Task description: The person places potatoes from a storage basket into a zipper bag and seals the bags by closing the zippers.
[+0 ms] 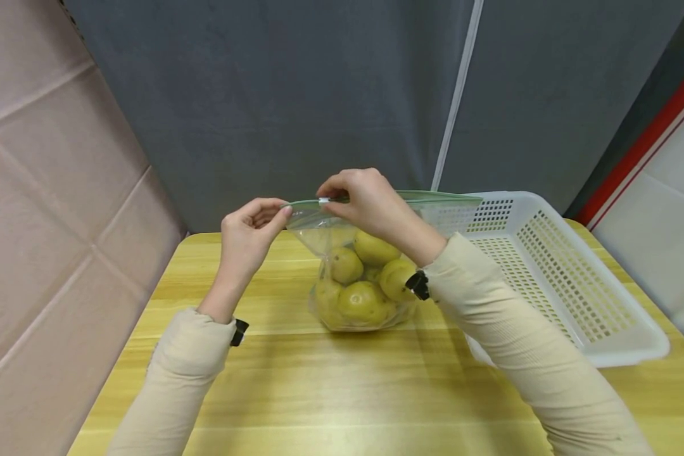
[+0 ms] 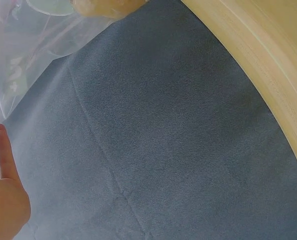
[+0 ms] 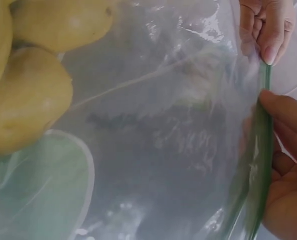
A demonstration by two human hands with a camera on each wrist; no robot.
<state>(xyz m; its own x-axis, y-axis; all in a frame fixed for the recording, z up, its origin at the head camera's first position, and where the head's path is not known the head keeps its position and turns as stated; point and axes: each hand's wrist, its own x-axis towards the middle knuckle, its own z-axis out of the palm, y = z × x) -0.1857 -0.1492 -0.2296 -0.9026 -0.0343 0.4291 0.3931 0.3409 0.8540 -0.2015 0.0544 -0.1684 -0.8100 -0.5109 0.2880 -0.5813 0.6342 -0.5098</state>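
Observation:
A clear zip bag (image 1: 313, 237) with a green zip edge stands upright on the table, with several yellow potatoes (image 1: 365, 303) inside. At the left end of the zip, my left hand (image 1: 247, 231) pinches the bag's corner between thumb and fingers. A short way to its right, my right hand (image 1: 370, 199) pinches the small white slider (image 1: 323, 201) on the zip. Toward the right the green edge gapes a little. In the right wrist view, both hands hold the green zip strip (image 3: 261, 165), and potatoes (image 3: 26, 100) show through the film.
A white perforated plastic basket (image 1: 598, 266) stands on the right side of the wooden table (image 1: 296, 392), partly behind the bag and right forearm. A grey curtain (image 1: 273, 95) hangs behind the table. Pale padded walls (image 1: 51, 209) flank it.

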